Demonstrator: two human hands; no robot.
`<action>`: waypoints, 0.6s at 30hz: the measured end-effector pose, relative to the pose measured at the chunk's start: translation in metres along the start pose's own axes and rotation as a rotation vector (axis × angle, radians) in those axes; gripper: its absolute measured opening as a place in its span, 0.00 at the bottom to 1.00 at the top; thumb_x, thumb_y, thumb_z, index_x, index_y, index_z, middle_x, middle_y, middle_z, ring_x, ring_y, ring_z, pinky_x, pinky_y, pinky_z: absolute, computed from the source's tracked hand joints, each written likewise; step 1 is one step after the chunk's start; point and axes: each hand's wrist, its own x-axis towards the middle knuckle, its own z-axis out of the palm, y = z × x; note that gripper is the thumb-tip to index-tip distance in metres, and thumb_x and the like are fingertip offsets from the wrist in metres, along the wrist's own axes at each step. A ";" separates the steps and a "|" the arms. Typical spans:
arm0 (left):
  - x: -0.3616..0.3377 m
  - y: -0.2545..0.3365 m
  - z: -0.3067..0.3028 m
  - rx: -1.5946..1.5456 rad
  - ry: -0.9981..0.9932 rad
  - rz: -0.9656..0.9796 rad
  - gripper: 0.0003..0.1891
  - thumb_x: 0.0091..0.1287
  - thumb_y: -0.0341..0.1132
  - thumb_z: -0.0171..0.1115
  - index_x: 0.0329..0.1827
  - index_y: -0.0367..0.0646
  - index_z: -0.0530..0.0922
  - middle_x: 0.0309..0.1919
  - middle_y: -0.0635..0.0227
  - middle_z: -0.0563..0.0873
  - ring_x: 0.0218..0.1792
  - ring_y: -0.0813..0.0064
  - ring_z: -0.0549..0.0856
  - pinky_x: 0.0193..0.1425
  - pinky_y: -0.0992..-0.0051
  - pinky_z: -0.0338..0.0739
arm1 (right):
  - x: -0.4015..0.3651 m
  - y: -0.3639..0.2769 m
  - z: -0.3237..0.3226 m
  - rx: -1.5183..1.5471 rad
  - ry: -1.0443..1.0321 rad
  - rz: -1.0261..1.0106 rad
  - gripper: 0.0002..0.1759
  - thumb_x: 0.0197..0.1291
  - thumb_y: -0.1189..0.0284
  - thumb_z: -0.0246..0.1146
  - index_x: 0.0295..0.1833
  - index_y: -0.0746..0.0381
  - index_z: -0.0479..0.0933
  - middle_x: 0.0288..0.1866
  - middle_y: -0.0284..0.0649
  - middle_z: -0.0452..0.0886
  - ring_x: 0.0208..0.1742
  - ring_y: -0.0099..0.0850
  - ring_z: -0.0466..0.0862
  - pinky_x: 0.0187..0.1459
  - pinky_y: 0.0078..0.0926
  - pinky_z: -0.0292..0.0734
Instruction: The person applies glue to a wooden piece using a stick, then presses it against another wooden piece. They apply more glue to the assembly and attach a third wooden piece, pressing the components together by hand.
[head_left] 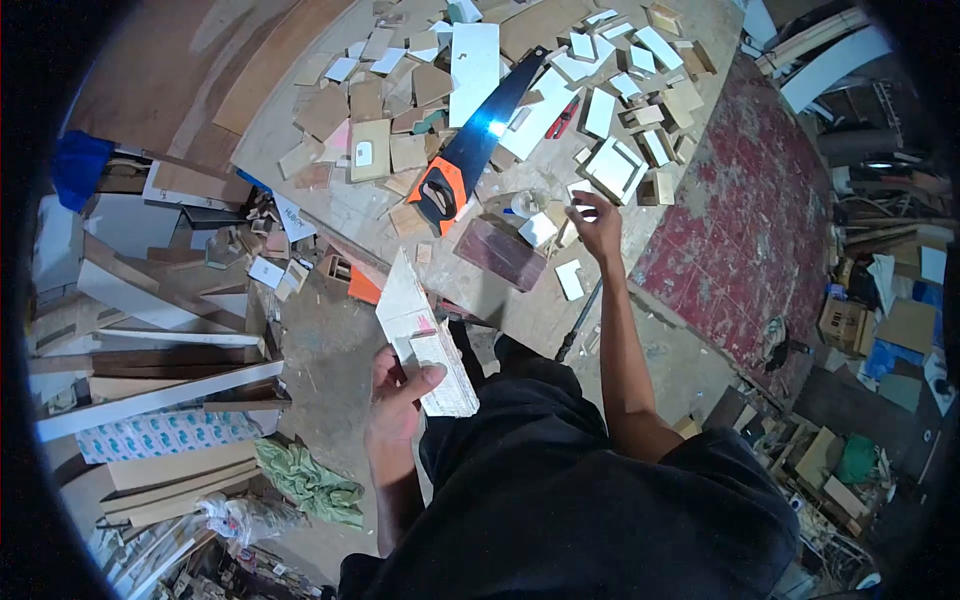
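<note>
My left hand (400,390) grips a whitish, angular wooden piece (408,320) with a pointed top, held in front of the table edge. A small block lies against that piece near my thumb. Over the right part of the worktable, my right hand (597,222) has its fingers curled beside white and wooden offcuts (613,170); whether anything is between the fingertips is too small to tell. Between the hands lie a dark reddish-brown block (500,254), a small clear container (526,204) and a white piece (569,280). A handsaw (470,150) with an orange and black handle rests farther back.
The worktable (330,215) carries many scattered offcuts and a red tool (562,119). Boards (170,340) are stacked at the left, with a green cloth (310,482) below them. A red floor area (740,230) and piled scraps lie at the right.
</note>
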 end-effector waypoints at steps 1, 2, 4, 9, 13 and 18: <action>0.007 0.005 -0.002 0.014 -0.011 -0.011 0.26 0.49 0.23 0.70 0.53 0.36 0.74 0.47 0.59 0.83 0.49 0.68 0.82 0.57 0.67 0.75 | -0.001 -0.014 0.004 0.007 -0.028 -0.008 0.19 0.49 0.69 0.69 0.48 0.60 0.82 0.39 0.40 0.85 0.33 0.28 0.85 0.36 0.26 0.79; 0.015 0.011 -0.002 0.010 -0.019 -0.016 0.26 0.49 0.23 0.70 0.53 0.36 0.74 0.47 0.59 0.83 0.49 0.68 0.82 0.57 0.67 0.75 | -0.001 -0.028 0.007 0.014 -0.069 -0.004 0.18 0.49 0.69 0.69 0.48 0.59 0.82 0.37 0.39 0.85 0.31 0.27 0.84 0.36 0.26 0.78; 0.028 0.024 0.002 0.029 -0.086 -0.047 0.26 0.49 0.23 0.71 0.54 0.36 0.74 0.47 0.61 0.82 0.49 0.70 0.81 0.57 0.69 0.73 | 0.006 -0.040 0.016 -0.094 -0.105 -0.065 0.18 0.50 0.64 0.69 0.48 0.56 0.83 0.37 0.38 0.85 0.33 0.29 0.85 0.36 0.26 0.78; 0.057 0.039 -0.010 0.036 -0.126 -0.041 0.27 0.48 0.25 0.72 0.54 0.37 0.74 0.47 0.63 0.82 0.50 0.70 0.81 0.58 0.68 0.73 | 0.034 -0.062 0.038 -0.347 -0.246 -0.077 0.23 0.47 0.54 0.70 0.46 0.54 0.84 0.36 0.39 0.86 0.34 0.33 0.86 0.37 0.29 0.79; 0.065 0.050 -0.006 -0.059 -0.163 -0.025 0.27 0.48 0.25 0.73 0.53 0.37 0.74 0.47 0.63 0.81 0.51 0.69 0.80 0.58 0.67 0.73 | 0.042 -0.061 0.054 -0.494 -0.246 -0.074 0.21 0.44 0.55 0.71 0.43 0.54 0.85 0.34 0.37 0.86 0.34 0.36 0.85 0.37 0.31 0.79; 0.078 0.041 -0.020 -0.205 -0.309 -0.040 0.30 0.49 0.30 0.71 0.57 0.40 0.71 0.51 0.55 0.78 0.51 0.57 0.80 0.56 0.61 0.76 | 0.045 -0.047 0.060 -0.517 -0.250 -0.017 0.14 0.44 0.62 0.68 0.38 0.55 0.85 0.32 0.37 0.86 0.33 0.36 0.86 0.35 0.31 0.79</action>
